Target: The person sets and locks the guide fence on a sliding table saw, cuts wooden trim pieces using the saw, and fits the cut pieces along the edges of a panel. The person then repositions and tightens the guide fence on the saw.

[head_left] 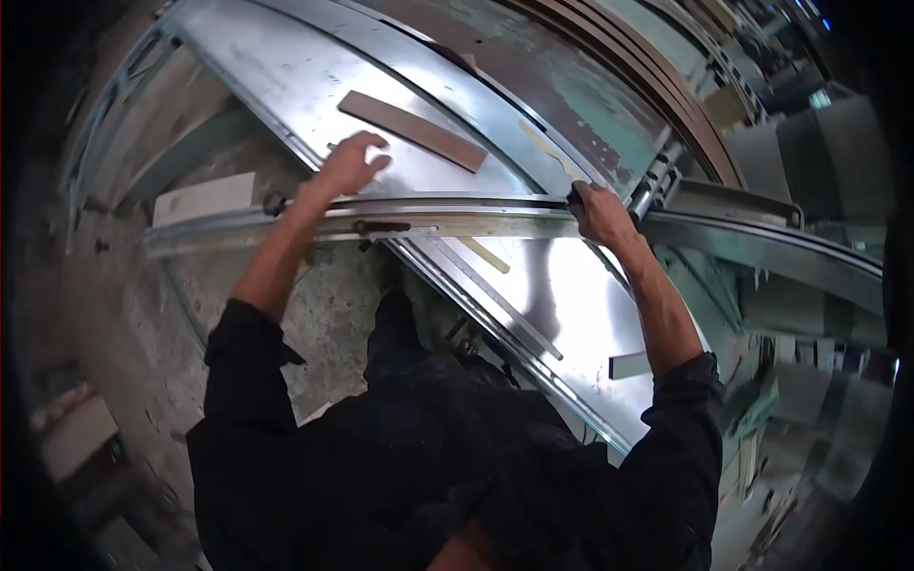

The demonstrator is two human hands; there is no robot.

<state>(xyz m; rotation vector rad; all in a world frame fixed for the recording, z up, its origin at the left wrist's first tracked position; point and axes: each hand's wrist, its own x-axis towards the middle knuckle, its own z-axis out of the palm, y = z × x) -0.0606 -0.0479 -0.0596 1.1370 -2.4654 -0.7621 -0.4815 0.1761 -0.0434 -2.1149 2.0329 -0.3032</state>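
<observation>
My left hand (352,167) is in the air or just above the left part of a long metal rail (457,207), thumb and fingers apart, with nothing seen in it. A flat brown wooden strip (412,131) lies beyond it on a shiny metal sheet (286,76). My right hand (605,217) is closed around a small dark handle (574,195) at the rail's right part; its exact shape is mostly hidden by the fingers. The rail crosses over the sheet from left to right.
On the sheet's near part lie a metal ruler (495,300), a yellowish strip (486,255) and a small grey block (628,365). A dark clamp-like piece (381,226) sits on the rail. Long brown profiles (657,76) run along the upper right.
</observation>
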